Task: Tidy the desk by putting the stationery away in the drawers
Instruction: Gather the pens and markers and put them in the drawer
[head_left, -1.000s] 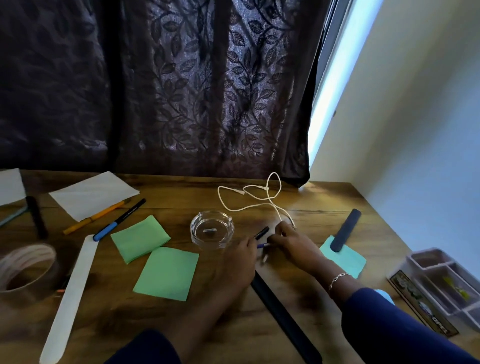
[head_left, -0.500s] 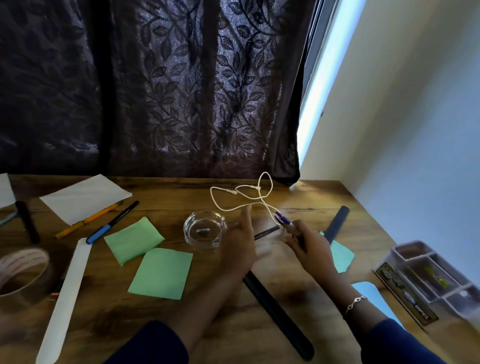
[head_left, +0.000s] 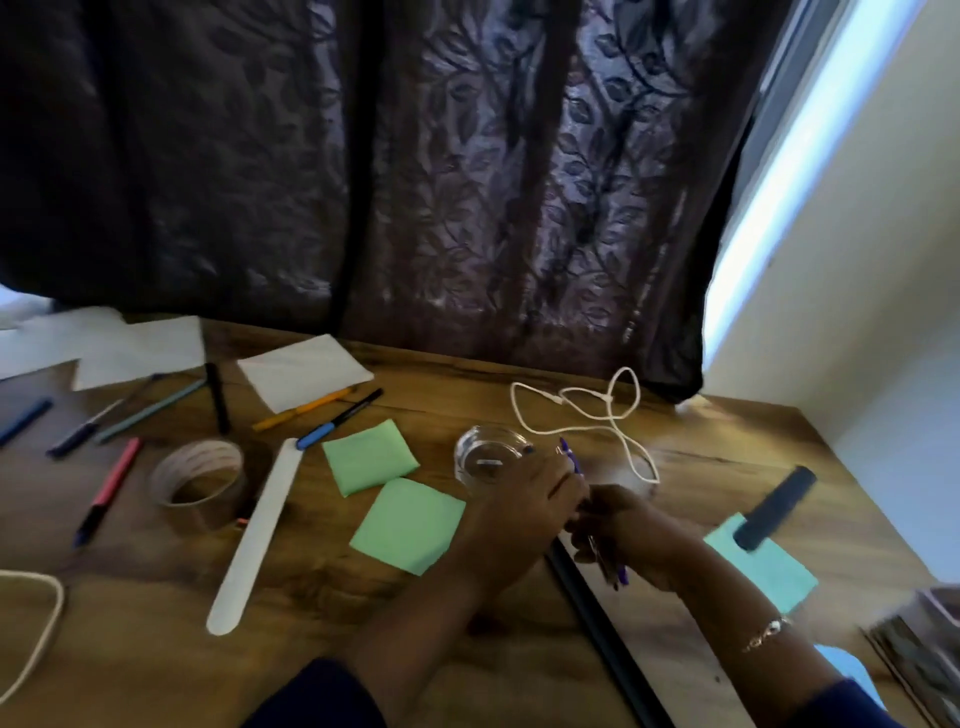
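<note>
Your left hand (head_left: 524, 501) held a thin purple pen (head_left: 569, 456), your right hand (head_left: 641, 535) pens (head_left: 605, 564) too (blurry); either grip could knock the round glass dish (head_left: 480, 449).

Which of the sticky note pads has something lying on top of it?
The turquoise pad on the right: a dark flat bar rests across its far corner. The two green pads by the glass dish lie bare.

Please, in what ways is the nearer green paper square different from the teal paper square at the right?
The green square lies beside the glass dish; the teal square lies near the desk's right edge. Nothing rests on the green square; a dark bar rests on the teal square. Both lie flat.
</note>
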